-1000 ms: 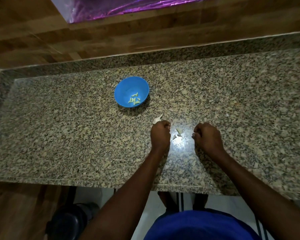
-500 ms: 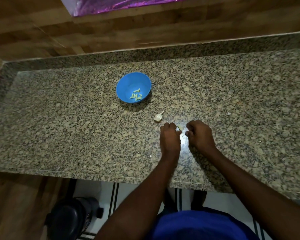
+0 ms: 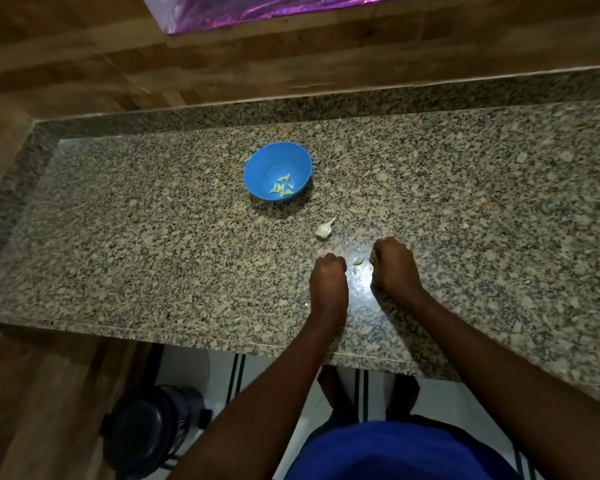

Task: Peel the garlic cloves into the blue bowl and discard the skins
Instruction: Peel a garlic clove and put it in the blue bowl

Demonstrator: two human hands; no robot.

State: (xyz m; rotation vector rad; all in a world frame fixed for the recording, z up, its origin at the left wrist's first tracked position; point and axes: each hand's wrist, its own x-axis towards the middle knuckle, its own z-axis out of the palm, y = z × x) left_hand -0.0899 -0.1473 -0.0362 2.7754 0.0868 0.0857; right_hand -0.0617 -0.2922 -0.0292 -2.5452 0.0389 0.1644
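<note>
A long speckled granite counter (image 3: 153,237) runs across the room against a wood-panelled wall (image 3: 84,64), with a strip of shiny purple foil (image 3: 257,8) at the top edge. Down on the floor to the left stands a dark round container (image 3: 149,431). On the counter, a little left of the middle, sits the blue bowl (image 3: 260,164), and a handful of peeled cloves (image 3: 282,188) lie together at its bottom. The person leans over the near edge with both forearms stretched out. The left hand (image 3: 328,282) is curled into a loose fist with its knuckles up; I cannot tell if it holds anything. The right hand (image 3: 394,266) is curled the same way, near the left one, and what its fingers may grip is hidden from here. Between the two hands a single small pale clove (image 3: 358,260) lies on the stone, just beside the right hand's fingertips. Between the hands and the bowl rests a partial garlic bulb (image 3: 323,230) with its white stem tip pointing up to the right.
</note>
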